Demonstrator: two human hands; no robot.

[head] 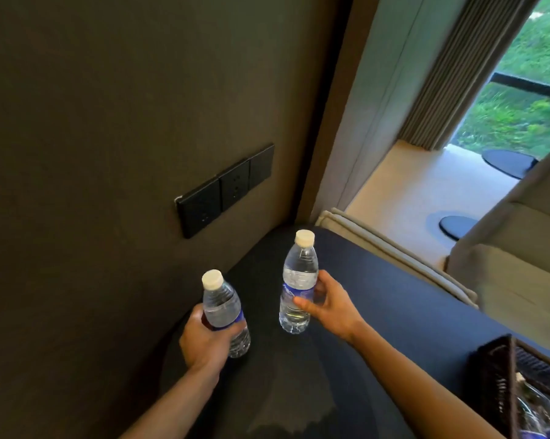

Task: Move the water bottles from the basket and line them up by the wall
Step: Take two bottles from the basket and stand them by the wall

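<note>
Two water bottles in play here, both clear plastic with white caps and blue labels. The near bottle (224, 315) is in the left hand (204, 339), fingers wrapped tight around its lower half, and it leans a bit to the left. Can't tell if its base is actually touching the worktop (378, 296) or just above it. The far bottle (299, 283) stands upright on the dark worktop, further along toward the corner, and the right hand (329, 307) has it around the middle with the thumb in front and the fingers curled behind, a looser grip than the left one.

Both bottles are close to the dark wall (108, 122) on the left, the near one just beside it, the far one a little further out. The two bottles stand apart from each other.

On the wall above them there's a black panel of sockets (226, 188). Down in the bottom right corner sits the dark woven basket (501, 381), well away from the bottles, with some crinkly clear plastic (539, 407) showing inside. Beyond the worktop is a beige sofa (520, 264) and a curtain (451, 83) next to a window.
</note>
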